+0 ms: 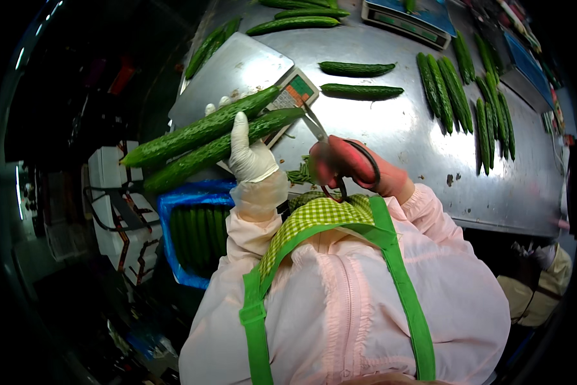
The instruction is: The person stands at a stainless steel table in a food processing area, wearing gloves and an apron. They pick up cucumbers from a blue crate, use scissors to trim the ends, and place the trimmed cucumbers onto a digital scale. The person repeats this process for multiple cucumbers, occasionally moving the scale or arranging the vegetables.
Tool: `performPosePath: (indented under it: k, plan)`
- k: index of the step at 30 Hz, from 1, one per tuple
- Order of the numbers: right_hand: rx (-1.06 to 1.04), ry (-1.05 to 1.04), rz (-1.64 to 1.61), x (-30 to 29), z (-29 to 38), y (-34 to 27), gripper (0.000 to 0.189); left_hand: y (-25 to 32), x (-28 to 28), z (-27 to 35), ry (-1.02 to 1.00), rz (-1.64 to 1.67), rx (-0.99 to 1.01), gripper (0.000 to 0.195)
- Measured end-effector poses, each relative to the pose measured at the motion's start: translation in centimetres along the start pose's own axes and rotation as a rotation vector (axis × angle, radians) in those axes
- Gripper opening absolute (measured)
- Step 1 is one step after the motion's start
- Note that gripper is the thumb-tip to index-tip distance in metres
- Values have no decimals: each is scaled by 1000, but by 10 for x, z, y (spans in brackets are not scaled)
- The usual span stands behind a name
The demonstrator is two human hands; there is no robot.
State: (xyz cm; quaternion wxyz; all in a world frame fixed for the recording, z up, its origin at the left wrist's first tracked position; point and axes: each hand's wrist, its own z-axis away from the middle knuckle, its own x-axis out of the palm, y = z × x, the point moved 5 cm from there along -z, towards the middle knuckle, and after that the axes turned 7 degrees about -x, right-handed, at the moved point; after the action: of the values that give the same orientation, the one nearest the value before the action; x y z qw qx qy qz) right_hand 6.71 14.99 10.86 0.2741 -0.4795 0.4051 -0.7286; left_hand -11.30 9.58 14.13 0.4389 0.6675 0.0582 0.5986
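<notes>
My left hand (252, 159), in a white glove, grips two long cucumbers side by side. The upper cucumber (201, 127) and the lower cucumber (221, 147) point up to the right, over a platform scale (250, 57). In a red glove, my right hand (360, 166) holds scissors (319, 127) by their dark handle loops. The blades are parted close to the stem end of the lower cucumber; whether they touch it I cannot tell. Cut stem pieces (300, 173) lie in a small heap on the metal table (413, 159) between my hands.
Two cucumbers (358, 79) lie apart beyond the scissors. Several more cucumbers (444, 91) are grouped at the right, near another scale (408, 24). A blue-lined box (165, 211) of cucumbers stands below my left hand, beside strapped white foam boxes (120, 216).
</notes>
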Motion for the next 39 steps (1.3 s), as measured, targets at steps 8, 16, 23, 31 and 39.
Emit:
performPosePath:
  k: [8, 16, 23, 31, 39]
  plan:
    - [65, 81, -129, -15, 8, 21, 48, -1, 1, 4, -53, -108, -85, 36]
    - [256, 758, 1603, -139, 101, 45, 37, 32, -41, -36, -61, -546, 20, 47]
    - [514, 909, 1831, -196, 186, 71, 49, 72, -65, -119, 12, -1423, 388, 34]
    - [574, 873, 1818, -180, 182, 72, 59, 46, -65, -195, -146, -2490, 414, 47]
    - [353, 861, 1630, -152, 139, 24, 46, 32, -79, -186, -307, -2484, 862, 53]
